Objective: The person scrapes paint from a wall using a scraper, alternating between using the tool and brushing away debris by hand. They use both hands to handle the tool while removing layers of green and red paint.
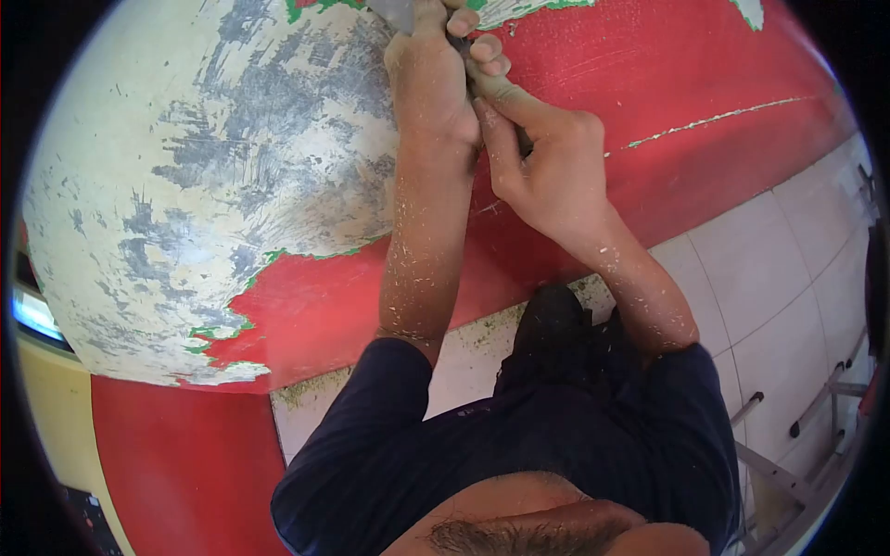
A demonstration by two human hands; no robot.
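A big red-painted panel (705, 83), scraped to grey-white across its left part, filled your view above the white tiled floor (797, 269). Your left hand (431, 79) and right hand (547, 167) were both clenched around a scraper (394, 11), its blade pressed against the panel at the top edge.

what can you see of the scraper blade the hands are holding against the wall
Only a small part of the grey metal scraper blade shows, at the top edge of the picture; the rest is cut off or hidden. It looks flat and dull, pressed to the red painted wall where the red gives way to a scraped whitish-grey patch. The left hand wraps over it, and the right hand grips from beside, its fingers curled around the handle, which is barely visible.
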